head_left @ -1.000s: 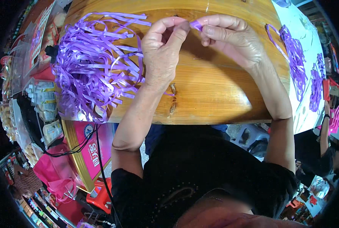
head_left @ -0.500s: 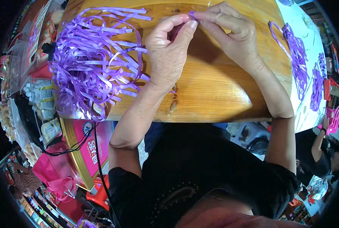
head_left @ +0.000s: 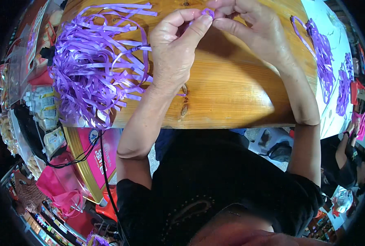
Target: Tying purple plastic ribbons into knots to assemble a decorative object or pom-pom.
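Observation:
A thin purple ribbon [head_left: 208,12] forms a small loop at the fingertips of both hands, over the far part of the wooden table. My left hand [head_left: 174,51] pinches it between thumb and index finger. The fingers of my right hand [head_left: 258,30] are curled close around the loop's right side, thumb below and index finger above; their exact contact with the ribbon is partly hidden. Left of my left hand lies a large tangled heap of shiny purple ribbons [head_left: 92,67], with several loose ends reaching toward my wrist.
The wooden table [head_left: 227,102] ends just in front of my body. Beyond its right side, bundles of purple ribbon [head_left: 324,53] lie on a white surface [head_left: 328,119]. Black cables [head_left: 104,164] hang at the left beside packed goods [head_left: 43,106]. Another person [head_left: 346,158] is at the far right.
A small ribbon loop now shows above my left thumb. My right hand's fingers have parted somewhat around it, and its thumb has come lower. The view has shifted slightly.

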`<action>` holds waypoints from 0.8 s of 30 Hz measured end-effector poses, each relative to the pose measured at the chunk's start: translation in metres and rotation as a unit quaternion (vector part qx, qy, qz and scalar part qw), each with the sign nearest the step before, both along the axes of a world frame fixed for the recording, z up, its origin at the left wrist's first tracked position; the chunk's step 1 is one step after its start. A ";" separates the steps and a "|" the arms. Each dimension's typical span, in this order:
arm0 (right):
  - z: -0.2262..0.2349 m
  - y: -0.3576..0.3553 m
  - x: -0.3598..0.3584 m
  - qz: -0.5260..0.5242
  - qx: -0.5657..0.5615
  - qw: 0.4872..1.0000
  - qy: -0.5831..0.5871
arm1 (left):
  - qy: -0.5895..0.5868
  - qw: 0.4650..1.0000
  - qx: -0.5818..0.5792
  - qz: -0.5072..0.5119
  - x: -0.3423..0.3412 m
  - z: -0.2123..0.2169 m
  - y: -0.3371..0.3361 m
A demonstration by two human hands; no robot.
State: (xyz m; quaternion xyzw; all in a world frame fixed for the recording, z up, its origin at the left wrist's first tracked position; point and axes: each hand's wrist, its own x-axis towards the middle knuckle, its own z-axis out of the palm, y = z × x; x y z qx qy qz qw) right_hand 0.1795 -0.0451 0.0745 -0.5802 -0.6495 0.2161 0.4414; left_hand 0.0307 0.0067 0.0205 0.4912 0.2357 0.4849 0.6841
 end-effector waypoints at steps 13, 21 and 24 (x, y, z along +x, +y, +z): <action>0.002 -0.001 0.002 0.070 0.130 0.979 -0.143 | 0.044 0.988 -0.118 -0.085 -0.009 0.002 0.005; 0.010 0.005 0.013 0.169 0.184 0.955 -0.158 | 0.056 0.981 -0.127 -0.135 -0.010 -0.001 0.010; 0.003 0.007 0.021 0.132 0.212 0.946 -0.207 | 0.072 0.980 -0.110 -0.148 -0.009 0.002 0.009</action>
